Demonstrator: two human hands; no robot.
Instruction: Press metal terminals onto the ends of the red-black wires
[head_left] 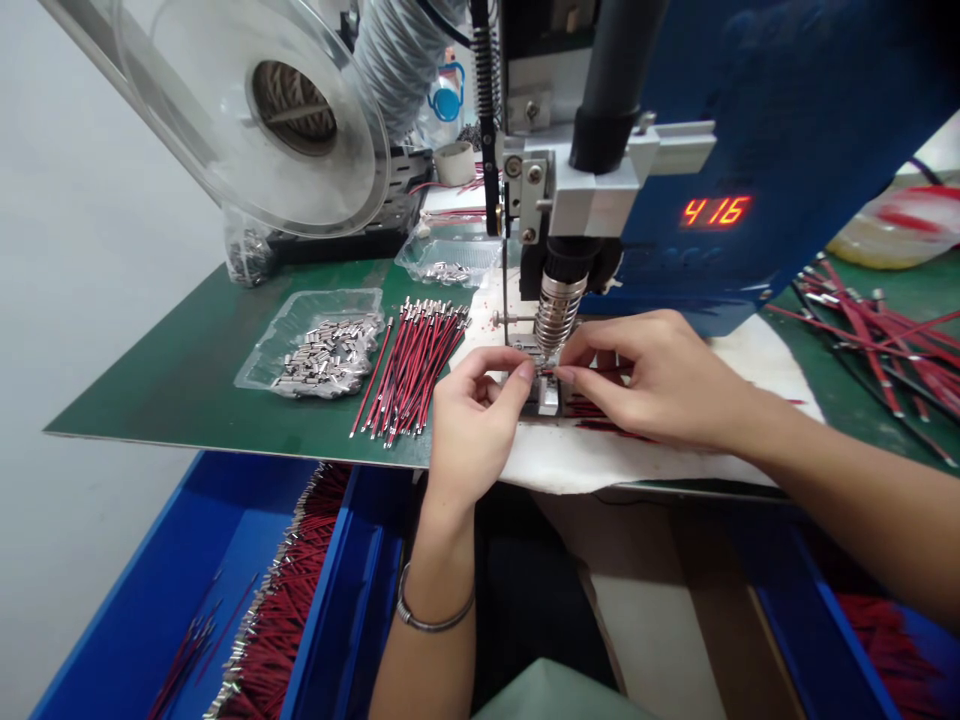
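Note:
My left hand (pixel 480 415) pinches a small metal piece (pixel 523 371) at the fixture (pixel 546 395) under the machine's finned nozzle (pixel 558 310). My right hand (pixel 649 375) pinches a thin red wire (pixel 592 371) and holds its end at the same fixture, fingertips almost touching the left thumb. A bundle of red and black wires (pixel 411 368) lies on the green mat (pixel 202 370) just left of my left hand. A clear tray of small metal terminals (pixel 322 350) sits further left.
The blue machine (pixel 787 150) shows 416 on its red counter (pixel 715 211). A clear reel (pixel 262 110) stands at the back left, with a second clear tray (pixel 448 262) behind the bundle. More red wires (pixel 877 340) lie at the right. Blue bins (pixel 225 600) below hold finished wires.

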